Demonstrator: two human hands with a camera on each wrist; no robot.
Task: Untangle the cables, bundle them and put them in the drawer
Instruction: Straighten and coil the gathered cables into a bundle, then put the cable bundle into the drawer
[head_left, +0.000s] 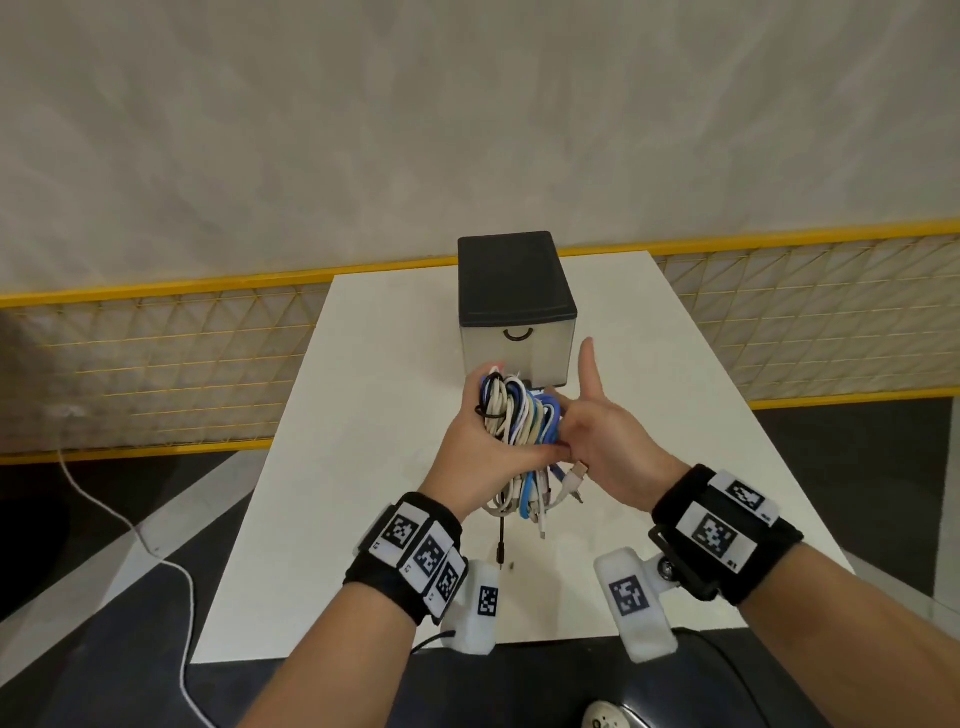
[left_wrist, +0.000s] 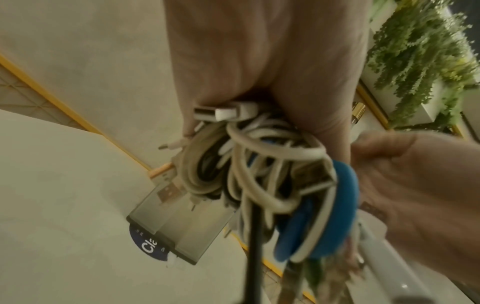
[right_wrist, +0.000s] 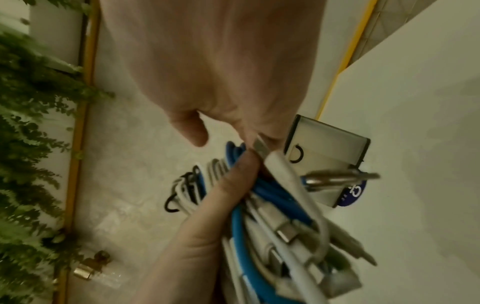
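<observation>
A bundle of white, blue and black cables (head_left: 519, 415) is held above the table, just in front of the drawer box. My left hand (head_left: 467, 441) grips it from the left with the fingers wrapped round the coils (left_wrist: 259, 164). My right hand (head_left: 597, 441) is on the bundle's right side, fingers curled against the blue loops (right_wrist: 270, 191) and thumb sticking up. Plug ends hang loose below, among them a black cord (head_left: 501, 545). The drawer box (head_left: 519, 348) has a black top and a translucent front with a black handle; the drawer is closed (right_wrist: 327, 148).
The white table (head_left: 363, 493) carries only the drawer box, which stands at the far end on a round blue sticker (left_wrist: 149, 246). Behind the table runs a yellow mesh fence (head_left: 156, 353). A white cord (head_left: 104, 509) lies on the floor at left. Green plants (left_wrist: 420, 51) are nearby.
</observation>
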